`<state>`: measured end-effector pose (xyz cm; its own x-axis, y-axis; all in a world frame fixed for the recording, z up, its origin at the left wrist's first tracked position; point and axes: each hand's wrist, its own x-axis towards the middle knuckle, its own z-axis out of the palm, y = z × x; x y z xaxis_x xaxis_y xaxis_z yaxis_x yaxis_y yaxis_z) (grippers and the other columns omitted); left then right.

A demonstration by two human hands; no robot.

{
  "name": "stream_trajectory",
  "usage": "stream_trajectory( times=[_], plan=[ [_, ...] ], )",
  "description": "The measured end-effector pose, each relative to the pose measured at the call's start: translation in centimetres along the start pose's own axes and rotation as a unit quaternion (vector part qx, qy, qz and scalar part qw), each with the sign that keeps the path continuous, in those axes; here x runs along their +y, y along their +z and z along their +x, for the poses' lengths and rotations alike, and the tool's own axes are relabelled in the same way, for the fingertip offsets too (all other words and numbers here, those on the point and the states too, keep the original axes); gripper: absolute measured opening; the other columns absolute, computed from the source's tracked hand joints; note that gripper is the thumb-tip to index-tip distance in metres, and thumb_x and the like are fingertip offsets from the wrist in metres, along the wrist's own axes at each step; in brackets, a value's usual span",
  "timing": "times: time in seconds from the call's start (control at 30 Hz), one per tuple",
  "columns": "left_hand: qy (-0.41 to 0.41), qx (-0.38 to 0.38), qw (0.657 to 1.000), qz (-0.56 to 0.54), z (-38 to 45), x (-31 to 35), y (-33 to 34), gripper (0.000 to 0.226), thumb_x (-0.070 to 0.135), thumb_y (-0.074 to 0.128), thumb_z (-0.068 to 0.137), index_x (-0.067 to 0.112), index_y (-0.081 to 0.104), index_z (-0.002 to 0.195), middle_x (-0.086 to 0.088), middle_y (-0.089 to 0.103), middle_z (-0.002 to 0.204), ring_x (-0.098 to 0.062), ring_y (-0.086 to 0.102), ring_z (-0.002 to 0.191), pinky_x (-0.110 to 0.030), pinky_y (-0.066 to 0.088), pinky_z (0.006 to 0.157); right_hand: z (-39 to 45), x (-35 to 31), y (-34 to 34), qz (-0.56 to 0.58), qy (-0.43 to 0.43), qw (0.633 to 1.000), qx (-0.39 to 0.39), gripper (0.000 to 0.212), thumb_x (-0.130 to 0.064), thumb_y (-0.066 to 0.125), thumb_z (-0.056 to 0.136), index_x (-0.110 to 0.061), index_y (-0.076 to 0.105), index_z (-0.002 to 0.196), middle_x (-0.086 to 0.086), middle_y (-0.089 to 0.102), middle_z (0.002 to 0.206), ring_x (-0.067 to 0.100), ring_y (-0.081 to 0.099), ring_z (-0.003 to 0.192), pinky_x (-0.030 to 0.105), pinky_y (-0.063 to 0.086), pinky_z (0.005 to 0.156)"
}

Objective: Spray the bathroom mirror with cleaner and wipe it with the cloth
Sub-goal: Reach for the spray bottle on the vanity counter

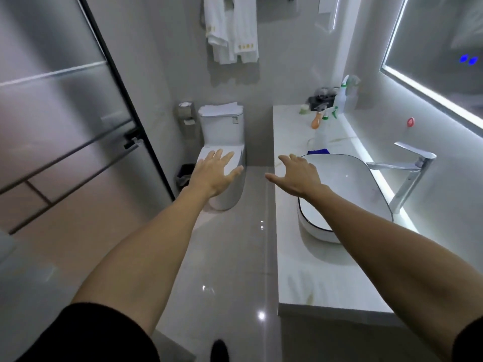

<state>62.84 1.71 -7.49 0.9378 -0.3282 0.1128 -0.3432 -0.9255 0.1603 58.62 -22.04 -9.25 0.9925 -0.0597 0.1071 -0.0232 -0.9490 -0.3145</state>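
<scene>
Fingers spread wide, I held my left hand (215, 171) and right hand (296, 176) empty above glossy tile; a blue cloth (318, 151) lay behind the oval basin (366, 178).

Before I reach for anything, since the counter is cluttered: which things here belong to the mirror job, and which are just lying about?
For the job:
mirror
clear spray bottle
blue cloth

Just lying about:
orange bottle
faucet
sink basin
hanging towels
toilet
</scene>
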Motion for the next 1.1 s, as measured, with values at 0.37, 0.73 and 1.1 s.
stream_trajectory(
  times=[0.37,0.73,1.1],
  plan=[
    [0.064,-0.009,0.998,-0.022,19.9,-9.6,2.9,0.066,0.067,0.024,0.095,0.035,0.023,0.154,-0.003,0.022,0.163,-0.023,0.016,0.151,-0.048,0.017,0.121,18.0,-3.4,3.2,-0.036,0.067,0.996,0.042,0.077,-0.071,0.043,0.091,-0.021,0.037,0.149,0.010,0.040,0.154,0.033,0.036,0.142,0.053,0.034,0.114],
    [0.128,-0.005,0.990,-0.051,36.9,-10.5,2.9,0.066,0.067,0.025,0.096,0.035,0.024,0.154,-0.001,0.022,0.163,-0.023,0.017,0.151,-0.048,0.020,0.119,30.1,-1.0,2.1,-0.047,0.162,0.984,0.065,0.073,-0.069,0.042,0.093,-0.024,0.036,0.151,0.011,0.032,0.161,0.032,0.030,0.148,0.052,0.030,0.118],
    [0.163,0.030,0.985,-0.051,55.3,-8.5,2.4,0.063,0.061,0.029,0.099,0.032,0.023,0.154,-0.001,0.018,0.164,-0.021,0.012,0.152,-0.047,0.013,0.123,48.6,5.3,2.9,-0.036,0.175,0.978,0.109,0.075,-0.068,0.043,0.092,-0.022,0.037,0.150,0.013,0.040,0.155,0.032,0.034,0.144,0.055,0.026,0.118]
  ],
)
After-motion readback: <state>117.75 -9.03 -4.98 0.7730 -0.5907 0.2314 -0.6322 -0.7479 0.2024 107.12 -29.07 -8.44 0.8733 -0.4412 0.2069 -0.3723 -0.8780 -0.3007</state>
